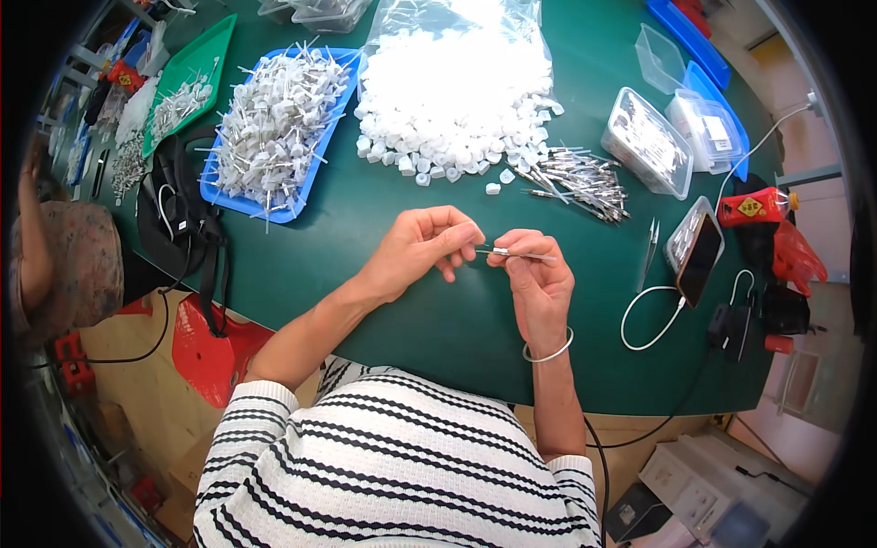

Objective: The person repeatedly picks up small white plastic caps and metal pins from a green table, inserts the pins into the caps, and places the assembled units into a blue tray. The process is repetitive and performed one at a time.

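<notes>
Green table (420, 333) fills most of my feed, with a heap of white caps (448, 110) and a bundle of slim metal pieces (580, 187) lying beyond the hands. My right grip (541, 279) is pinching one slim rod (501, 251) between thumb and fingers, over the table in front of the striped sweater (393, 457). My left grip (416, 247) is curled, thumb near forefinger, at the rod's left end; I cannot tell whether it holds anything. I judge the rod very light, fairly stiff, smooth enough to roll between fingertips, and easily bent at its thin end. I'd hold it lightly around the middle.
</notes>
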Available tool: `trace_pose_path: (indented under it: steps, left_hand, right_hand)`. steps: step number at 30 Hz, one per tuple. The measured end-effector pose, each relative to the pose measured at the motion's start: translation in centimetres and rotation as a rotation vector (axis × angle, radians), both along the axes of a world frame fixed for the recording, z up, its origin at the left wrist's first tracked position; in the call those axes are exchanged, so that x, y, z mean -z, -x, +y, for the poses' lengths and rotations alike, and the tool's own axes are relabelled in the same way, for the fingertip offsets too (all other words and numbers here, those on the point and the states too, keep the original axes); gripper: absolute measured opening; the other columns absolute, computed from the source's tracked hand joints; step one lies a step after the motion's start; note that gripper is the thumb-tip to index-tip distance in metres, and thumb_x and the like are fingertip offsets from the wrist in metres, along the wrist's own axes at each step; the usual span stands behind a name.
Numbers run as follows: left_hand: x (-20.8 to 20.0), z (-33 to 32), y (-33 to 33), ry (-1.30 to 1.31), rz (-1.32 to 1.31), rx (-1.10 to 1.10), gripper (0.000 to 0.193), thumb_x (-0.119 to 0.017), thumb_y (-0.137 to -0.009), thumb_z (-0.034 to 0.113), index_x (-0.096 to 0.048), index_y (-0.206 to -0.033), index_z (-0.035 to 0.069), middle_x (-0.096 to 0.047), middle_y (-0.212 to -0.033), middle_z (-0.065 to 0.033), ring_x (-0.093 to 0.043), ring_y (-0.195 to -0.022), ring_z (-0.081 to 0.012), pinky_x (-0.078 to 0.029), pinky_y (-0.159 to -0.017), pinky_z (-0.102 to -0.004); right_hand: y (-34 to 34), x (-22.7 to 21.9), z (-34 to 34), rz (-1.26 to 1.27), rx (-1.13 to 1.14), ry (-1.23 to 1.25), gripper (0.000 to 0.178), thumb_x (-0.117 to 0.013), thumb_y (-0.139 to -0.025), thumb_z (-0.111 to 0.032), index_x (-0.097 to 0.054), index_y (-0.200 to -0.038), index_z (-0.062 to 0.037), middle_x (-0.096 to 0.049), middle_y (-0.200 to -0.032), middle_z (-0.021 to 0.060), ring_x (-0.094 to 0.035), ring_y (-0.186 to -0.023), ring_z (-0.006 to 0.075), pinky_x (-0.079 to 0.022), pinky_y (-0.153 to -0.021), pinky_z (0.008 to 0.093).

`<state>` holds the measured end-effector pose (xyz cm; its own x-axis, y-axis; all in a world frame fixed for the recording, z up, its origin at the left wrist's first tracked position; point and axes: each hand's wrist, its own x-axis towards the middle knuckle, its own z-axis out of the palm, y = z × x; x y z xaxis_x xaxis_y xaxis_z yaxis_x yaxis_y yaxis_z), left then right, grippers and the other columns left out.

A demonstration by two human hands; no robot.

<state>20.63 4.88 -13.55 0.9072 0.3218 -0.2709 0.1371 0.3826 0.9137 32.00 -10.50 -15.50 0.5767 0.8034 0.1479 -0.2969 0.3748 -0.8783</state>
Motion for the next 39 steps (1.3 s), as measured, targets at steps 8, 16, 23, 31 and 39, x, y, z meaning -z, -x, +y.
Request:
trace_pose_path:
  steps: [8, 16, 23, 31, 39]
  left_hand:
    - [-1.6, 2.3, -1.1, -0.263, 0.065, 0.221, 0.021, -0.065, -0.087, 0.022, -0.067, -0.084, 0.001, -0.063, -0.074, -0.0013, -0.056, -0.067, -0.0061, -0.047, -0.056, -0.0222]
    - [-1.1, 2.4, -1.3, -0.237, 0.103, 0.289, 0.018, -0.066, -0.086, 0.021, -0.066, -0.084, 0.004, -0.061, -0.074, 0.0011, -0.053, -0.069, -0.0055, -0.044, -0.058, -0.0221]
    - [0.0, 2.0, -1.0, -0.066, 0.023, 0.239, 0.016, -0.064, -0.088, 0.019, -0.063, -0.084, 0.003, -0.06, -0.08, 0.0004, -0.053, -0.073, -0.0053, -0.044, -0.065, -0.0214]
    - [0.4, 2.5, -0.2, -0.044, -0.041, 0.065, 0.017, -0.062, -0.09, 0.019, -0.063, -0.087, 0.003, -0.06, -0.082, -0.0009, -0.053, -0.074, -0.0071, -0.044, -0.065, -0.0227]
    - [0.1, 0.9, -0.4, 0.028, 0.048, 0.171, 0.014, -0.066, -0.088, 0.016, -0.065, -0.09, 0.003, -0.064, -0.085, -0.0015, -0.057, -0.075, -0.0059, -0.046, -0.063, -0.0216]
  right_hand:
    - [-0.3, 0.2, -0.2, -0.066, -0.032, 0.033, 0.009, -0.055, -0.091, 0.001, -0.058, -0.1, 0.0025, -0.056, -0.106, 0.0109, -0.058, -0.093, 0.0144, -0.05, -0.085, 0.0283]
    - [-0.3, -0.1, -0.2, -0.124, -0.043, 0.047, 0.01, -0.054, -0.091, 0.003, -0.059, -0.1, 0.0028, -0.055, -0.107, 0.011, -0.058, -0.095, 0.0151, -0.051, -0.085, 0.028]
    - [-0.1, -0.2, 0.0, -0.131, -0.023, 0.053, 0.009, -0.055, -0.091, 0.002, -0.059, -0.099, 0.0028, -0.056, -0.106, 0.0109, -0.059, -0.093, 0.0151, -0.051, -0.083, 0.0274]
    - [-0.7, 0.5, -0.4, -0.073, 0.025, 0.041, 0.009, -0.055, -0.091, 0.001, -0.059, -0.099, 0.0024, -0.058, -0.104, 0.0107, -0.059, -0.09, 0.0151, -0.049, -0.083, 0.0276]
    - [-0.6, 0.2, -0.3, -0.065, 0.014, 0.045, 0.009, -0.055, -0.092, 0.001, -0.059, -0.099, 0.0022, -0.058, -0.105, 0.0107, -0.059, -0.09, 0.015, -0.049, -0.083, 0.0275]
